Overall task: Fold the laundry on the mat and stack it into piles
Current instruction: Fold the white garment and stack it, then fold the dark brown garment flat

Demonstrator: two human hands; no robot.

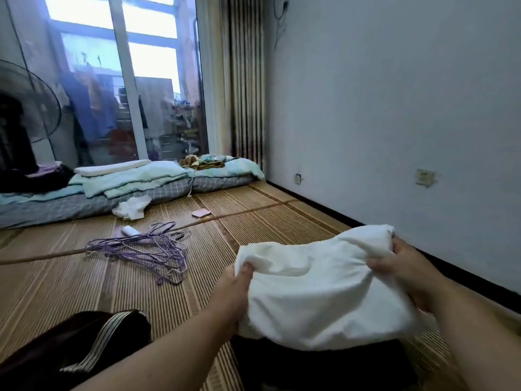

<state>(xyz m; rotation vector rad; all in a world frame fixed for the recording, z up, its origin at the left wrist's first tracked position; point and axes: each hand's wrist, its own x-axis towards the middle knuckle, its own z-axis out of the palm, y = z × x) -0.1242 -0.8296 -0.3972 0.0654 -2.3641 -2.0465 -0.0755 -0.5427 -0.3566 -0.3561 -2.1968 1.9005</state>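
Nearest, a dark garment with a striped band (84, 342) lies on the woven straw mat (56, 283) at the near left; a dark cloth (310, 368) lies at the near right, under the hands. Just above that dark cloth hangs the white, soft, fleecy cloth (318, 292), held up off the mat and bunched; the left hand (239, 283) pinches its left edge, thumb on top; the right hand (400, 266) has its fingers curled round the right edge.

It looks light, limp and thick, so it should sag wherever it is unsupported; it is probably not slippery, and nothing about it seems fragile. Corners or a straight hem would make better holds than these gathered handfuls, judging by the slack middle.

Farther left lies a tangle of purple wire hangers (141, 249) across a long wooden pole (239, 213); beyond them a crumpled white cloth (131, 207); farthest, folded mint-green bedding (135, 179) on a grey checked mattress (84, 204).
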